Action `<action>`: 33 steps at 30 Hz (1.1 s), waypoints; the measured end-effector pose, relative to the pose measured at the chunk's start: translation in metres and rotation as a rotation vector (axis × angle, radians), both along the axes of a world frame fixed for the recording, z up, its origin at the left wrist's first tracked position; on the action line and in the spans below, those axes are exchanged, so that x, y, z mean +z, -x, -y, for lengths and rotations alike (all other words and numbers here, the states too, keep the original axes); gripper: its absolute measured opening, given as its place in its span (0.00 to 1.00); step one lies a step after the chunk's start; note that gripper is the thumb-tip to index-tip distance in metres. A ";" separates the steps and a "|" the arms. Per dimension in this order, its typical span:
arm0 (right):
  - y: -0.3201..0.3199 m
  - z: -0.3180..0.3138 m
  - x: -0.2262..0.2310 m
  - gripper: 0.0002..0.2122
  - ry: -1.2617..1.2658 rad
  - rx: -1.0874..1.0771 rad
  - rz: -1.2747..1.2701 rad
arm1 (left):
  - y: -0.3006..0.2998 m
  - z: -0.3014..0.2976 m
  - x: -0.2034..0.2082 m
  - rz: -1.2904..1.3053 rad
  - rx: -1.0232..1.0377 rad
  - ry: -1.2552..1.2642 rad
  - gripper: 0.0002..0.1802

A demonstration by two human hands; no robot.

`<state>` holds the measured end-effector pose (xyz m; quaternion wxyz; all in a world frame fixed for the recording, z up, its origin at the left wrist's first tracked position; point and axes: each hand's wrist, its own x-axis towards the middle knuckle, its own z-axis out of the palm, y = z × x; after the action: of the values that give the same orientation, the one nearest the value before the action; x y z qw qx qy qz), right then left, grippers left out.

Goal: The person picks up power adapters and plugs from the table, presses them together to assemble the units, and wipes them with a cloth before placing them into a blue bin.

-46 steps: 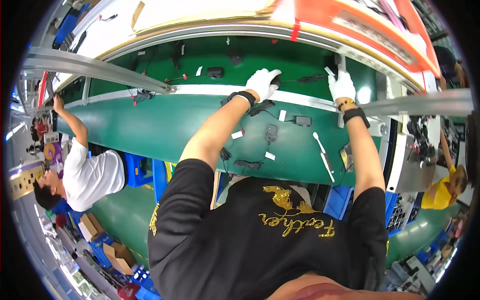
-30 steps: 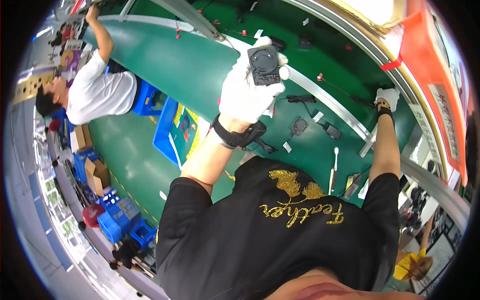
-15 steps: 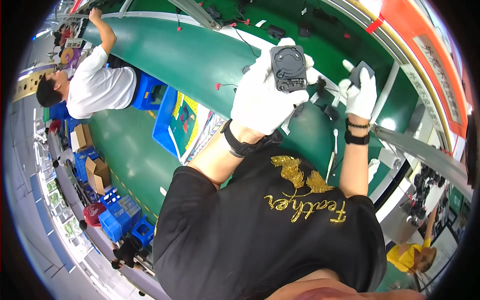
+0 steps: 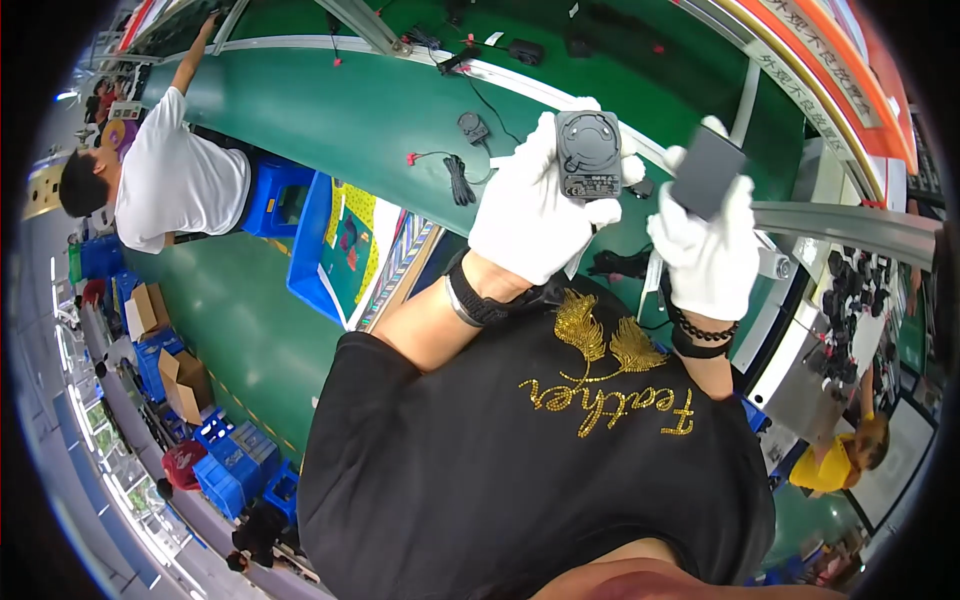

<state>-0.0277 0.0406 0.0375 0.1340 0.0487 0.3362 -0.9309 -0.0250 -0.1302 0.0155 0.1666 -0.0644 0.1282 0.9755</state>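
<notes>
My gloved left hand grips a black power adapter by its edges. The adapter's face with a round recess is turned up toward me, and small print runs below the recess. In my gloved right hand is a flat dark grey rectangular block, pinched between fingers and thumb; its visible side is plain. The two pieces are apart, both raised over the green workbench. Left of my left hand, a small black adapter and a coiled black cable lie on the bench.
A blue bin stands at the bench's near edge, beside a co-worker in a white shirt. A metal rail crosses right of my right hand. More black adapters and cables lie on the far side.
My right hand has come nearer with the dark block, which now shows its broad flat side. The left hand has moved slightly nearer, still holding the adapter. The co-worker's arm reaches farther.
</notes>
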 end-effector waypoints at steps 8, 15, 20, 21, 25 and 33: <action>-0.025 0.011 0.002 0.31 -0.643 -0.063 -0.245 | -0.017 -0.010 0.000 0.012 -0.055 -0.069 0.23; -0.028 0.013 -0.013 0.31 -1.254 -0.139 -0.554 | -0.023 -0.014 -0.012 -0.097 0.018 0.060 0.18; -0.032 0.015 -0.006 0.28 -1.331 -0.140 -0.626 | -0.028 -0.019 -0.005 -0.179 0.114 0.224 0.23; -0.032 0.013 -0.007 0.28 -1.334 -0.136 -0.626 | -0.029 -0.020 -0.002 -0.176 0.116 0.221 0.23; -0.030 0.006 -0.011 0.27 -1.320 -0.040 -0.574 | -0.031 -0.021 0.006 -0.304 0.182 1.191 0.35; -0.031 0.000 -0.008 0.26 -1.042 0.060 -0.479 | -0.031 -0.025 -0.011 -0.372 0.266 1.225 0.31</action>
<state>0.0028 0.0410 0.0298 0.0390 -0.1134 0.7729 -0.6231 0.0064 -0.1051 0.0048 -0.0471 0.0068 0.6786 0.7330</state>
